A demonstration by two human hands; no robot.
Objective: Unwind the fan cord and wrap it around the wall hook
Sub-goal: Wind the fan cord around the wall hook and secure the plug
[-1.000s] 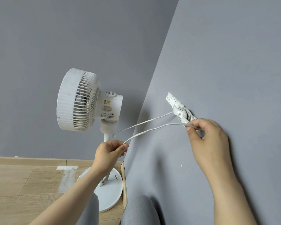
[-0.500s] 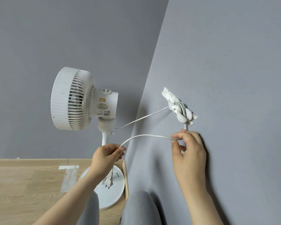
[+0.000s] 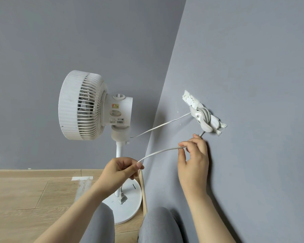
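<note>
A white stand fan stands in the corner on a round base. Its white cord runs from the fan neck to a white wall hook on the right wall, where several turns are wound. Below the hook the cord drops into my right hand, which pinches it between thumb and fingers. From there a slack stretch sags left to my left hand, which grips it. The plug dangles under my left hand, over the fan base.
Grey walls meet in a corner behind the fan. Wooden floor with a taped patch lies at the left. A thin wooden strip runs along the foot of the right wall. My grey-clad knees are at the bottom.
My right hand has dropped from beside the hook to below it, carrying the cord down. The plug now hangs in sight under my left hand. The camera view shifted slightly.
</note>
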